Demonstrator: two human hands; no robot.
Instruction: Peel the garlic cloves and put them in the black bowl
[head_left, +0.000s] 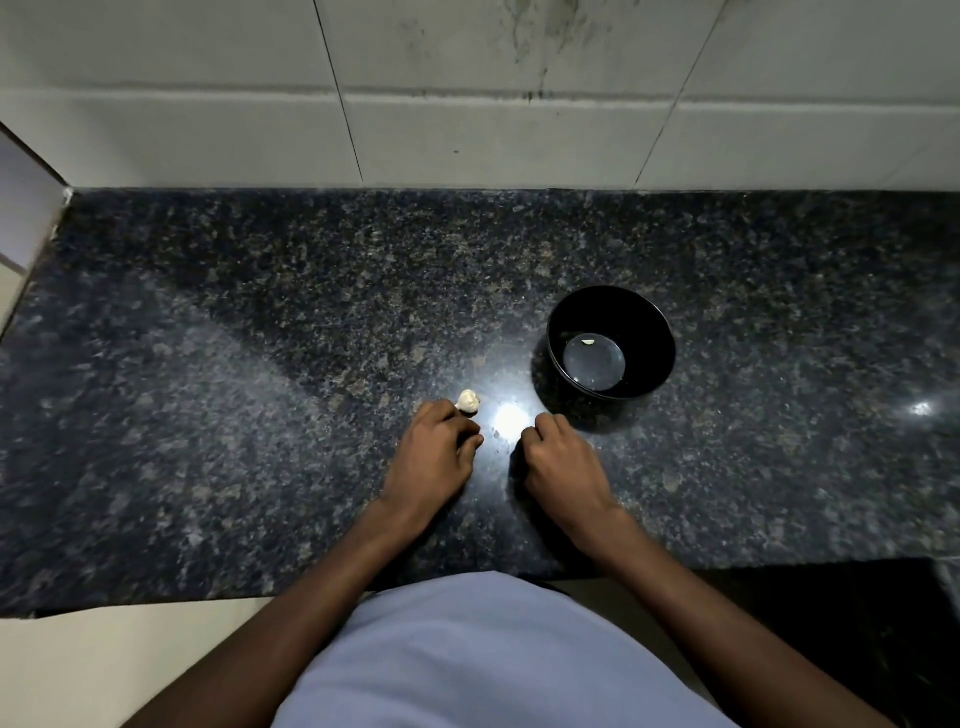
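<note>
The garlic (467, 401) lies on the dark granite counter (234, 415), roughly in the middle of its width and nearer to the front edge than to the wall, touching or just beyond the fingertips of the left hand (434, 457). It seems to be a small pale piece, maybe one clove or a little cluster with its papery skin; this cannot be decided from here. It should be very light and firm inside, with a dry, thin skin that tears easily and slides under the fingers, so a pinch at the two ends, or at the root end where the skin is loose, looks the best hold. Its long axis seems to run from the left fingers toward the back right of the counter, the rounder end pointing away from the person. The left hand's fingers are curled; whether they really pinch the garlic cannot be told. The right hand (563, 457) rests near it with curled fingers and seems to hold nothing. The black bowl (644, 332) stands just behind the right hand, with one small pale piece inside.
</note>
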